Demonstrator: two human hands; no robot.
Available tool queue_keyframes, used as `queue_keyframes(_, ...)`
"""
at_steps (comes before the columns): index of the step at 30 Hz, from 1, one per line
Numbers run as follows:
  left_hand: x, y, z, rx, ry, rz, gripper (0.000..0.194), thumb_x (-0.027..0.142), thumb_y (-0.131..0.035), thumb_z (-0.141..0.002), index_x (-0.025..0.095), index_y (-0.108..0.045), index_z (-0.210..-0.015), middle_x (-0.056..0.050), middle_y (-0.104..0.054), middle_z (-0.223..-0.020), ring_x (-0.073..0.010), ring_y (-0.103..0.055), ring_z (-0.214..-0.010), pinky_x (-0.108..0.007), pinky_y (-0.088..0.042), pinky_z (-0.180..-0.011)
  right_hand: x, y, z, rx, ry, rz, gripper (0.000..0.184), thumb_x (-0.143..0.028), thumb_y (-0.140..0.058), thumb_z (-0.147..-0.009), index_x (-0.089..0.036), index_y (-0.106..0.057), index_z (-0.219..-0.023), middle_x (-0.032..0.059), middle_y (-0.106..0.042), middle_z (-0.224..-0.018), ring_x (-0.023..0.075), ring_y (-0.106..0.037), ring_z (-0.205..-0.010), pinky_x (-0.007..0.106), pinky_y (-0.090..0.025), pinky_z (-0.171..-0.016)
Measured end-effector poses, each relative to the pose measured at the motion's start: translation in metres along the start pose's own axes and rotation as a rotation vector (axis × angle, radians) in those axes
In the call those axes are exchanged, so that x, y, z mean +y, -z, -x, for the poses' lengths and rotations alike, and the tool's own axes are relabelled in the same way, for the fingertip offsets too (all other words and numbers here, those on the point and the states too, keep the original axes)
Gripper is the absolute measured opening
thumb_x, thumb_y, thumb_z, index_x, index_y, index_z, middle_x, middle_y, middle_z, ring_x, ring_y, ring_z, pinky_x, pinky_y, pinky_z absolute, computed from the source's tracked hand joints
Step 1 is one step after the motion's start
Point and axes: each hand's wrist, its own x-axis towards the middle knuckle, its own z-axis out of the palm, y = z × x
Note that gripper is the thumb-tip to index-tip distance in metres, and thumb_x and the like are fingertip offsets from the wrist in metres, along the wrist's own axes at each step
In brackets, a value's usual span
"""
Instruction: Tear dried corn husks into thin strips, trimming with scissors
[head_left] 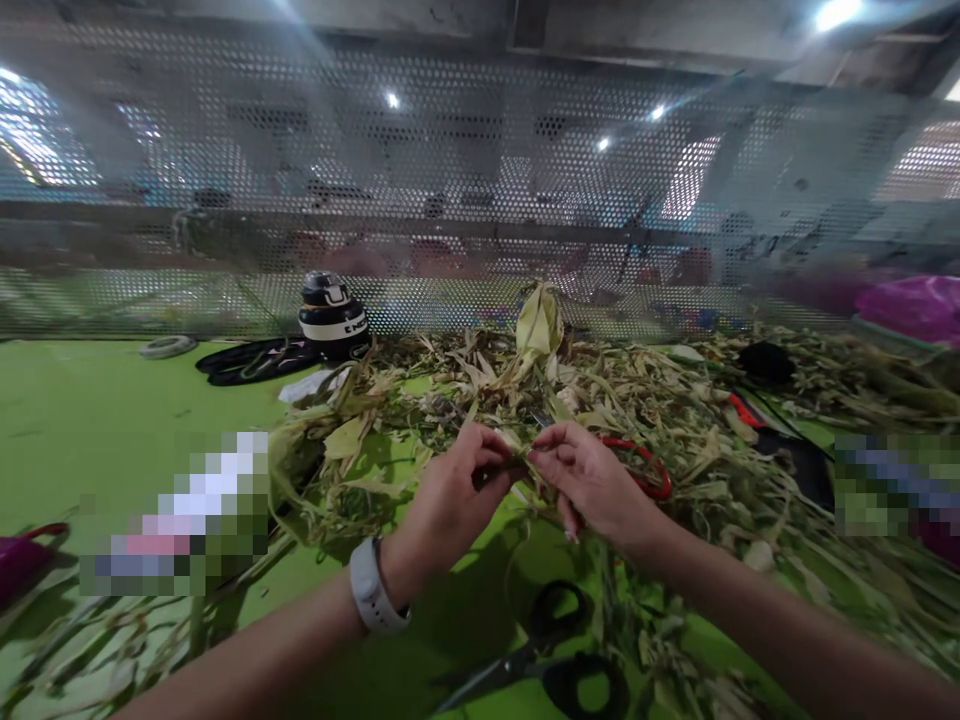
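In the middle of the head view my left hand [454, 490], with a white watch band at the wrist, pinches a thin strip of pale green plant leaf [513, 450]. Fingertips of my right hand [589, 482] are closed on the same strip, close beside the left ones. Its exact shape is partly hidden by the fingers. Around and beyond both hands lie heaped dry leaves [675, 420] that look like corn husks. Behind my right hand a red-handled tool [660, 478], perhaps scissors, shows partly. Black-handled scissors [529, 655] lie below the hands on the green tabletop [337, 630].
A perforated screen [465, 180] stands along the table's far side. Before it are a black-and-white bottle [334, 320], a flat black item [255, 362] and a ring-shaped roll [166, 346]. An upright husk bundle [538, 325] rises from the heap. Purple plastic [915, 305] lies far right.
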Motion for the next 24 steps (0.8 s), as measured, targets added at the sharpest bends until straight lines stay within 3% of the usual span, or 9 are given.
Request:
queue_keyframes(3, 0.000, 0.001, -0.003, -0.026, 0.054, 0.099, 0.016, 0.024, -0.060, -0.075, 0.019, -0.049, -0.086, 0.000, -0.063, -0.074, -0.0132, -0.059, -0.069, -0.022, -0.043, -0.059, 0.003, -0.003, -0.001, 0.025, 0.094, -0.050, 0.025, -0.037, -0.057, -0.080, -0.021, -0.041, -0.092, -0.0052, -0.054, -0.073, 0.0070, -0.056, -0.040, 0.021, -0.045, -0.039)
queue_keyframes(6, -0.002, 0.002, -0.008, -0.141, 0.138, 0.258, 0.019, 0.026, -0.061, -0.074, 0.015, -0.056, -0.089, -0.002, -0.063, -0.076, -0.0119, -0.056, -0.067, -0.022, -0.042, -0.058, -0.003, -0.004, 0.001, 0.028, 0.054, -0.086, 0.026, -0.032, -0.060, -0.077, -0.020, -0.042, -0.092, -0.0051, -0.055, -0.070, 0.0084, -0.058, -0.047, 0.022, -0.048, -0.047)
queue_keyframes(10, -0.002, 0.004, -0.013, -0.207, 0.248, 0.403, 0.023, 0.032, -0.066, -0.070, 0.013, -0.062, -0.082, 0.000, -0.061, -0.069, -0.0081, -0.049, -0.057, -0.021, -0.038, -0.054, -0.016, 0.010, 0.000, 0.032, -0.063, -0.114, 0.019, -0.030, -0.057, -0.078, -0.018, -0.049, -0.089, -0.0051, -0.057, -0.055, 0.0095, -0.056, -0.041, 0.016, -0.039, -0.034)
queue_keyframes(13, -0.001, 0.007, -0.014, -0.216, 0.240, 0.383, 0.024, 0.033, -0.067, -0.069, 0.013, -0.063, -0.082, 0.001, -0.060, -0.067, -0.0076, -0.047, -0.056, -0.020, -0.036, -0.053, -0.021, 0.031, -0.007, 0.037, -0.231, -0.132, 0.017, -0.027, -0.053, -0.079, -0.017, -0.053, -0.092, -0.0056, -0.054, -0.042, 0.0103, -0.052, -0.033, 0.013, -0.028, -0.026)
queue_keyframes(16, 0.000, 0.009, -0.013, -0.238, 0.192, 0.279, 0.023, 0.032, -0.064, -0.071, 0.013, -0.063, -0.083, 0.000, -0.059, -0.067, -0.0084, -0.048, -0.056, -0.021, -0.037, -0.053, -0.026, 0.048, -0.015, 0.067, -0.352, -0.253, 0.024, -0.023, -0.055, -0.079, -0.017, -0.053, -0.102, 0.0033, -0.068, -0.065, 0.0070, -0.052, -0.036, 0.013, -0.034, -0.030)
queue_keyframes(18, -0.001, 0.009, -0.011, -0.255, 0.155, 0.213, 0.022, 0.032, -0.063, -0.073, 0.012, -0.063, -0.084, -0.001, -0.060, -0.069, -0.0098, -0.050, -0.060, -0.021, -0.039, -0.056, -0.027, 0.052, -0.018, 0.137, -0.276, -0.336, 0.023, -0.025, -0.053, -0.081, -0.018, -0.053, -0.103, 0.0069, -0.070, -0.082, 0.0089, -0.060, -0.052, 0.016, -0.045, -0.043)
queue_keyframes(21, 0.001, 0.007, -0.008, -0.298, 0.086, 0.139, 0.021, 0.031, -0.060, -0.075, 0.012, -0.063, -0.085, -0.003, -0.062, -0.074, -0.0123, -0.053, -0.067, -0.022, -0.041, -0.061, -0.025, 0.044, -0.015, 0.109, -0.116, -0.114, 0.021, -0.035, -0.053, -0.081, -0.017, -0.061, -0.092, 0.0065, -0.069, -0.087, 0.0153, -0.063, -0.077, 0.024, -0.049, -0.064)
queue_keyframes(24, 0.004, 0.005, -0.004, -0.338, 0.033, 0.070, 0.018, 0.030, -0.057, -0.078, 0.014, -0.064, -0.082, -0.001, -0.062, -0.073, -0.0120, -0.052, -0.066, -0.021, -0.040, -0.060, -0.018, 0.030, -0.008, -0.055, -0.057, 0.296, 0.028, -0.041, -0.058, -0.076, -0.014, -0.066, -0.072, 0.0031, -0.065, -0.074, 0.0151, -0.058, -0.071, 0.023, -0.042, -0.060)
